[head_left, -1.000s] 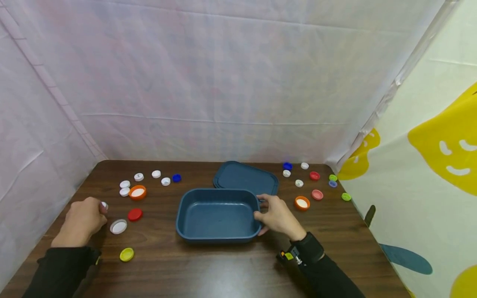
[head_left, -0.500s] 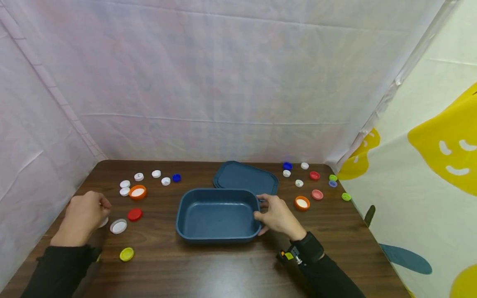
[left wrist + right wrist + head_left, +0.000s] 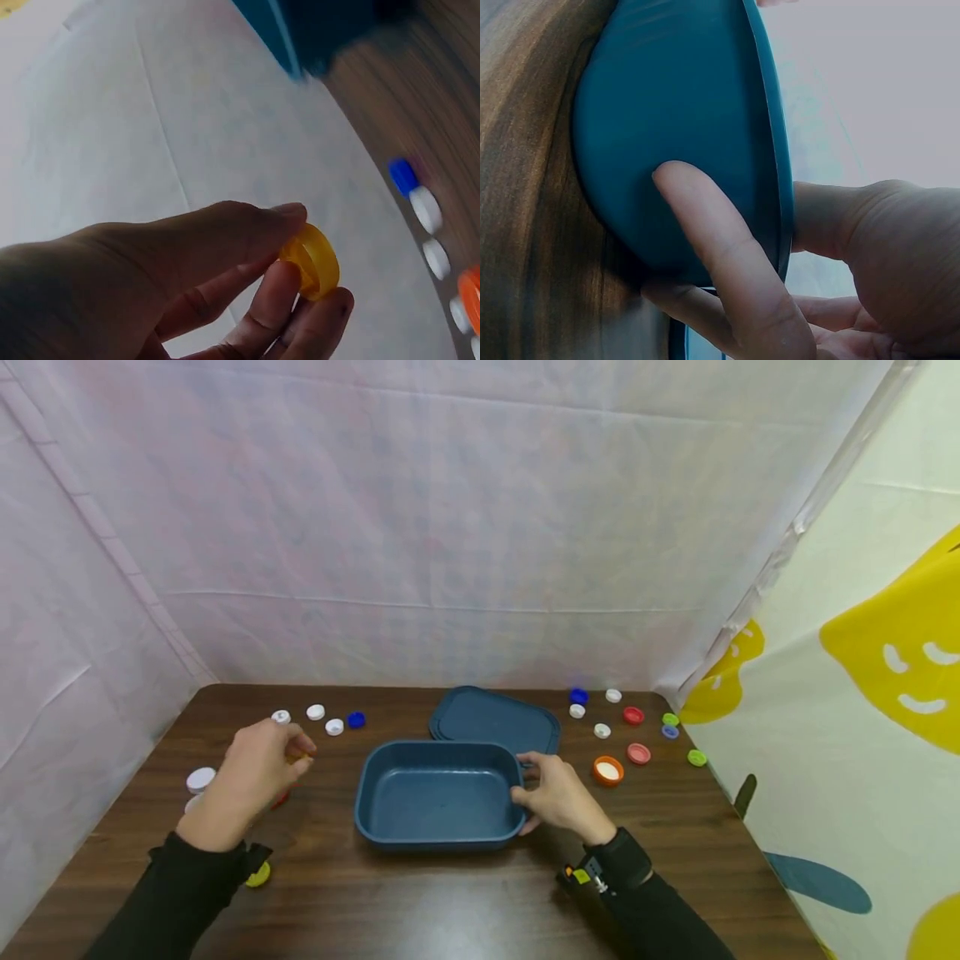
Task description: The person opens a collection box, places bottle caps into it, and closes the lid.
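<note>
My left hand [image 3: 251, 777] is raised over the left of the table and pinches a yellow bottle cap [image 3: 321, 262] between thumb and fingertips, as the left wrist view shows. To its right, a dark blue rectangular container [image 3: 442, 793] stands on the table with nothing inside. My right hand [image 3: 558, 797] grips the container's right wall, thumb over the rim and fingers against the outside. Under and beside the left hand lie white caps [image 3: 200, 779] and a yellow-green cap [image 3: 258, 874]; the hand hides other caps there.
Behind the container lies its dark blue lid [image 3: 495, 720]. White caps [image 3: 334, 727] and a blue cap [image 3: 356, 719] lie back left. Several caps, among them an orange one [image 3: 608, 771] and a red one [image 3: 633, 716], are spread over the right of the brown table [image 3: 450, 910].
My left hand has left the white cap on the table's left side, risen and moved right toward the container, now with a yellow cap in its fingers. The right hand has stayed on the container.
</note>
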A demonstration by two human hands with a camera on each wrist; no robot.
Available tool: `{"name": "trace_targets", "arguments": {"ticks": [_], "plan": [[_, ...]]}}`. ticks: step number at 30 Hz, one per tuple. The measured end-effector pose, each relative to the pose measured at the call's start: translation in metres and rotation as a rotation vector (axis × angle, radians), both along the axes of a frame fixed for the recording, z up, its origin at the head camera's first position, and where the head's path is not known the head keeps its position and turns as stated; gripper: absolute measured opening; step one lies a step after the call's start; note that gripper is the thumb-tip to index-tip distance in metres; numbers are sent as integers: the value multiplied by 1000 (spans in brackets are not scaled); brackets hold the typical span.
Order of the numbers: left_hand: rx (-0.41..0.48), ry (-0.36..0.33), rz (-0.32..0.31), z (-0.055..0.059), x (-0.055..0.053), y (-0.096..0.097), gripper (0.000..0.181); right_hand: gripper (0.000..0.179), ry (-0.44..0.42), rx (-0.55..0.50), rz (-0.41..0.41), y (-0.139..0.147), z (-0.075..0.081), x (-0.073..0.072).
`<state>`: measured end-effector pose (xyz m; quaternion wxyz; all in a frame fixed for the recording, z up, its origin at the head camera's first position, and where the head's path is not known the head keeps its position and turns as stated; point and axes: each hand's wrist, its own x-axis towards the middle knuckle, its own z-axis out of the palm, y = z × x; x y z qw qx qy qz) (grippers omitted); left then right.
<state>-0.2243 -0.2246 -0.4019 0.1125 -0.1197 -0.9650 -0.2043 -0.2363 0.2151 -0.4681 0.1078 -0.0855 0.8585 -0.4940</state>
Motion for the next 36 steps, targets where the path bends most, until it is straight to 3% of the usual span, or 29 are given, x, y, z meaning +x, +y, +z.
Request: {"name": "trace_targets", "arguments": {"ticks": [5, 7, 12, 17, 21, 27, 36], "plan": [[4, 67, -113, 0, -1, 38, 12, 66, -3, -3, -2, 0, 0, 0], [8, 63, -151, 0, -1, 51, 12, 66, -2, -4, -1, 0, 1, -1], [14, -44, -199, -8, 0, 83, 10, 66, -5, 2, 1, 0, 1, -2], [22, -150, -223, -27, 0, 104, 10, 66, -5, 14, 8, -1, 0, -2], [18, -176, -235, -39, -1, 113, 11, 66, -2, 19, 13, -1, 0, -2], [-14, -144, -245, -52, -3, 117, 17, 66, 0, 20, 12, -3, 1, -1], [-14, -169, -224, -50, -3, 115, 17, 67, 10, 14, 6, -4, 1, -1]]}}
